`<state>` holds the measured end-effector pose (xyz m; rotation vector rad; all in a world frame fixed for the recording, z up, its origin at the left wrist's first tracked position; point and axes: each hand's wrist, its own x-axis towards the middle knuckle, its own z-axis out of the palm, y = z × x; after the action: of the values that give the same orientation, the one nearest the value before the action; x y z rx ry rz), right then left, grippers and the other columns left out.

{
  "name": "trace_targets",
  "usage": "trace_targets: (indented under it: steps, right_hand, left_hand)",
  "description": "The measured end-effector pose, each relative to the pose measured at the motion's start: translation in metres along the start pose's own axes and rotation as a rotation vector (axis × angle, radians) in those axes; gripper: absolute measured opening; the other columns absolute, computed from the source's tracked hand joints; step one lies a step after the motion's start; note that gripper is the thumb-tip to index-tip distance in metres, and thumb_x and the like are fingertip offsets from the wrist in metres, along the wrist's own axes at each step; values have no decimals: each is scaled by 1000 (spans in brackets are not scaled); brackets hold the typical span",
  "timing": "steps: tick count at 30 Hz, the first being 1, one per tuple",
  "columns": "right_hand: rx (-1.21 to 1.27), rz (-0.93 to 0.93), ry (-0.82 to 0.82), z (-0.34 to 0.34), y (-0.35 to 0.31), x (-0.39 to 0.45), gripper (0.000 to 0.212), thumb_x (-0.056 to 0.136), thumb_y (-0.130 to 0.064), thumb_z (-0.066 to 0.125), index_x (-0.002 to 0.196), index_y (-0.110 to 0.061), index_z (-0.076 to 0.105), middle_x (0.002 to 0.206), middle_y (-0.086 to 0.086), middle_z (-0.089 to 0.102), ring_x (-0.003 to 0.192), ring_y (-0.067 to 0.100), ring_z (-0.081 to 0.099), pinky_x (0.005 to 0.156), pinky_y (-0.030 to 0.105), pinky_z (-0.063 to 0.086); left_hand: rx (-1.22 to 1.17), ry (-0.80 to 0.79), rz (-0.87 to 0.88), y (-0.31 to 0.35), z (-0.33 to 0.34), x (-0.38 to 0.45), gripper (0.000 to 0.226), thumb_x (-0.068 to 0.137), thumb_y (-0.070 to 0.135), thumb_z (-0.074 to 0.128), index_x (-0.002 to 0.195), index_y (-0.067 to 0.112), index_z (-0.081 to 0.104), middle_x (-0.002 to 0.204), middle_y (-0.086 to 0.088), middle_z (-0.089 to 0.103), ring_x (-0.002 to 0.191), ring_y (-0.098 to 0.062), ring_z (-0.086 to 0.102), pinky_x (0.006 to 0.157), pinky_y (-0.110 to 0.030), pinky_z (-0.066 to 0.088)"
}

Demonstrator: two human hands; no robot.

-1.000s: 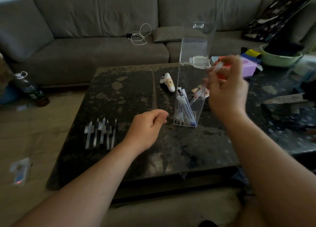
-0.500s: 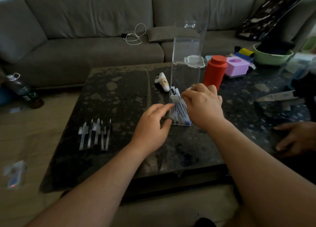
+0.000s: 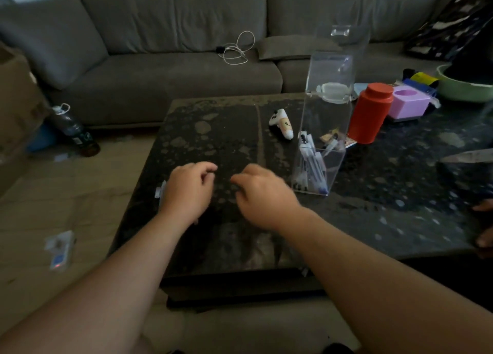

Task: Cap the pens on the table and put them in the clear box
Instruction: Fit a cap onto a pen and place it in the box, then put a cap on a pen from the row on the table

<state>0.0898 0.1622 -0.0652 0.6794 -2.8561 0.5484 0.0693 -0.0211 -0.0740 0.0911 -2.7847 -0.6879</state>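
Note:
The tall clear box (image 3: 328,119) stands on the dark table (image 3: 213,129), right of centre, with its lid (image 3: 346,41) swung up. Several capped pens (image 3: 312,167) lean inside it. My left hand (image 3: 186,191) hovers over the table's left part with its fingers curled and nothing seen in them. It covers most of the row of loose pens (image 3: 160,192), of which only a pale end shows at my wrist. My right hand (image 3: 264,193) is just left of the box, blurred, fingers curled, with nothing visible in it.
A white controller (image 3: 281,124) lies behind the hands. A red canister (image 3: 370,113), a pink box (image 3: 408,105) and a green bowl (image 3: 464,89) stand beyond the clear box. Another person's hand (image 3: 484,220) rests at the table's right edge. A grey sofa (image 3: 160,60) lies behind.
My right hand has let the pen go into the box and moved left, away from it. My left hand has drawn back left, over the row of pens.

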Motion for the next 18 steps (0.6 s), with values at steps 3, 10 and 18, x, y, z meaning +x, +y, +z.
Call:
trace_targets:
  steps: [3,10,18]
  right_hand:
    - [20,-12,-236,28,-12,11,26,99,-34,53,117,-22,66,119,4,57,110,30,61,89,41,54]
    - [39,-41,-277,52,-37,27,44,101,-46,49,145,-39,52,128,5,54,117,32,51,99,46,49]
    - [-36,160,-351,45,-33,34,29,100,-44,53,123,-30,63,124,7,54,115,30,55,90,45,53]
  left_hand:
    - [168,-66,-117,-33,-8,6,27,98,35,61,122,39,73,121,0,63,114,-27,56,96,-43,51]
    - [314,-259,-169,-57,-9,6,33,95,58,59,128,55,63,132,-4,54,121,-32,46,100,-43,44]
    - [376,-258,-103,-48,-9,8,45,88,63,69,131,48,63,132,-2,55,121,-31,47,95,-43,42]
